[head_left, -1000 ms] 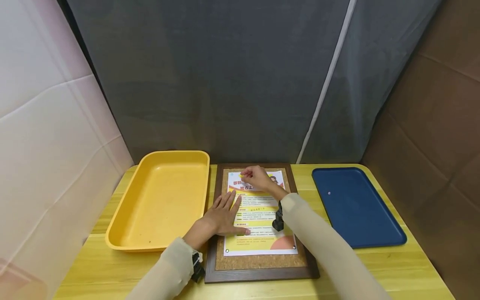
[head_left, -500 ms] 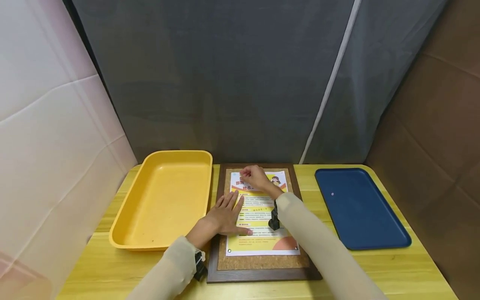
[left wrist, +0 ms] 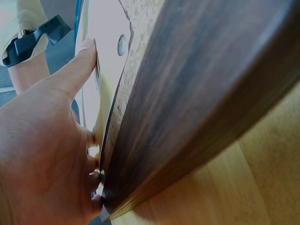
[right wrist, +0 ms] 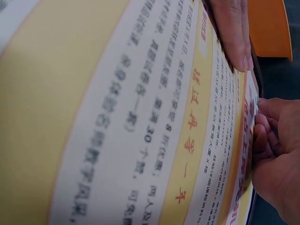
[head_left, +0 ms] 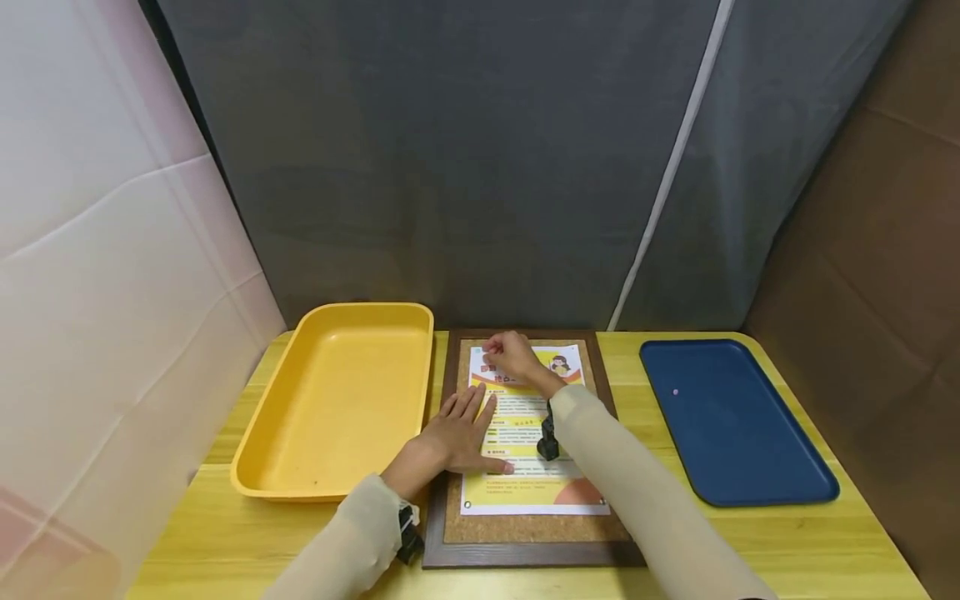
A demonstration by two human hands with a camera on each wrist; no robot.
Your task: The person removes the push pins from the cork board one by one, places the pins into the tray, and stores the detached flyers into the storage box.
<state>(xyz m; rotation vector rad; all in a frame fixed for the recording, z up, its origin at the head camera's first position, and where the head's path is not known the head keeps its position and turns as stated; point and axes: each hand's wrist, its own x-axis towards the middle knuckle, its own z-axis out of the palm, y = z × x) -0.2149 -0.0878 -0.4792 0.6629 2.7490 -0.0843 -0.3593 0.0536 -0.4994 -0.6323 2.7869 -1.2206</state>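
A printed poster (head_left: 525,492) in white, yellow and orange lies on a corkboard (head_left: 525,531) with a dark wooden frame. My left hand (head_left: 459,437) is spread flat over the poster's left side, thumb toward the middle and fingers pointing up the sheet. Round silver thumbtacks (left wrist: 121,45) sit in the bottom corners. Near the top left corner, my right hand (head_left: 513,357) has its fingers curled and pinches what appears to be a thumbtack, mostly hidden by the fingers. The right wrist view shows those right fingertips (right wrist: 262,104) right at the poster's edge.
Left of the board stands a deep yellow tray (head_left: 431,358). A flat blue tray (head_left: 750,450) lies at the right, bearing a tiny pale pinkish thing (head_left: 675,392). All rest on a light wooden table (head_left: 225,542), with grey cloth behind.
My right hand has shifted a little left over the poster, and more of the printed girl's picture shows. The left hand stays in place on the sheet. The head view has swung slightly left.
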